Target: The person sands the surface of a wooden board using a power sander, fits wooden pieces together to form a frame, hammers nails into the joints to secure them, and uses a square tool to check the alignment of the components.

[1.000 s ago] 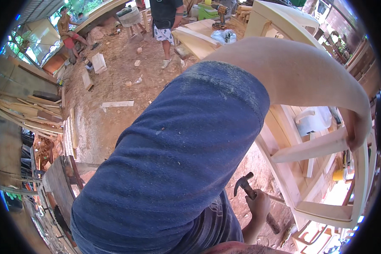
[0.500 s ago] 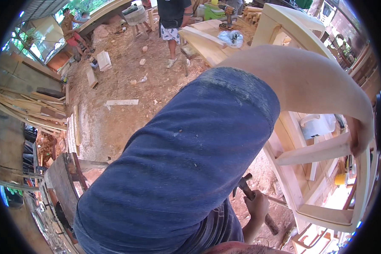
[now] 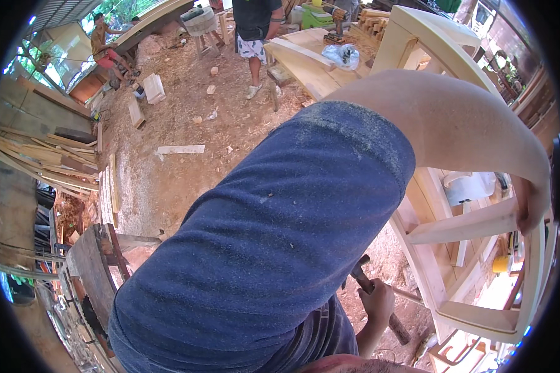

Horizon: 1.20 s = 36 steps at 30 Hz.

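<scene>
Across the middle stretches my left arm in a blue sleeve, hiding much of the view. My left hand (image 3: 529,208) lies at the far right, closed on the pale wooden frame (image 3: 466,229) where a crossbar meets its side rail; the fingertips are partly hidden. Lower down, my right hand (image 3: 378,303) is wrapped round the handle of a hammer (image 3: 361,273). The hammer's head points up and to the left, apart from the frame, and its handle slants down to the right below the fist.
A workbench (image 3: 298,68) holds a cordless drill (image 3: 337,23) and a clear plastic bag (image 3: 342,57). A white container (image 3: 468,188) stands behind the frame. One person (image 3: 253,43) stands beyond the bench; another person (image 3: 107,46) is far left. Timber strips (image 3: 40,158) are piled at left.
The view has shifted very slightly. Both hands keep their grips, and the hammer and frame stay in place.
</scene>
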### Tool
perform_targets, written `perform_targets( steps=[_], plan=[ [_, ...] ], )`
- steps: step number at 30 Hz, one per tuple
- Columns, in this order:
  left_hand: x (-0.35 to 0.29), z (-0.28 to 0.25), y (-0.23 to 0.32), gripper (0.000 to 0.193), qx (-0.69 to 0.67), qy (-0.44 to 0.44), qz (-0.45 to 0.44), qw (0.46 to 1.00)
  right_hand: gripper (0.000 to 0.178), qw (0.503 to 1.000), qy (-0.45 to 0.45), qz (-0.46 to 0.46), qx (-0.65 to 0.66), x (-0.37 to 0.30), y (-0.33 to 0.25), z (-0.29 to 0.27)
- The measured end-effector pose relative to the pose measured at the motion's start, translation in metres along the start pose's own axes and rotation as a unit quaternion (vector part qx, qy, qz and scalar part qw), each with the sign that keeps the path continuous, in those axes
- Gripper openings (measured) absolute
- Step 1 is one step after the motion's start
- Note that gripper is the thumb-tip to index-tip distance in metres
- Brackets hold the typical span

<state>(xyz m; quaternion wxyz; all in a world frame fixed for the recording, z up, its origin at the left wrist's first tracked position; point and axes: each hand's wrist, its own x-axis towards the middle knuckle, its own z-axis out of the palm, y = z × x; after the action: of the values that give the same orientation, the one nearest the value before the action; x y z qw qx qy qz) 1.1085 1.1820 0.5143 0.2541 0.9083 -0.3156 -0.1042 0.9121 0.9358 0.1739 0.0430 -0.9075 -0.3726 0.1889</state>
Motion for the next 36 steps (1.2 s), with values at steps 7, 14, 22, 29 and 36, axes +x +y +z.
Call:
perform_targets(
  steps=[7,14,22,29,36],
  plan=[
    [0.01,0.001,0.002,0.057,0.018,0.06,-0.003,0.998,0.035,1.0,-0.004,-0.004,0.015,0.002,-0.003,-0.003],
    [-0.011,0.004,0.013,0.056,0.021,0.041,-0.006,0.999,0.034,1.0,-0.012,-0.003,0.005,0.002,-0.001,0.0],
    [0.003,-0.005,0.007,0.058,0.084,0.031,0.022,0.996,0.031,1.0,-0.021,0.005,-0.007,0.008,-0.019,-0.001],
    [0.026,-0.006,0.001,0.058,0.141,0.012,0.06,0.988,0.034,0.999,-0.033,0.019,-0.011,0.027,-0.038,0.005],
    [0.027,-0.01,-0.002,0.053,0.141,0.007,0.107,0.984,0.035,0.999,-0.004,0.037,-0.02,0.049,-0.081,0.001]
  ],
)
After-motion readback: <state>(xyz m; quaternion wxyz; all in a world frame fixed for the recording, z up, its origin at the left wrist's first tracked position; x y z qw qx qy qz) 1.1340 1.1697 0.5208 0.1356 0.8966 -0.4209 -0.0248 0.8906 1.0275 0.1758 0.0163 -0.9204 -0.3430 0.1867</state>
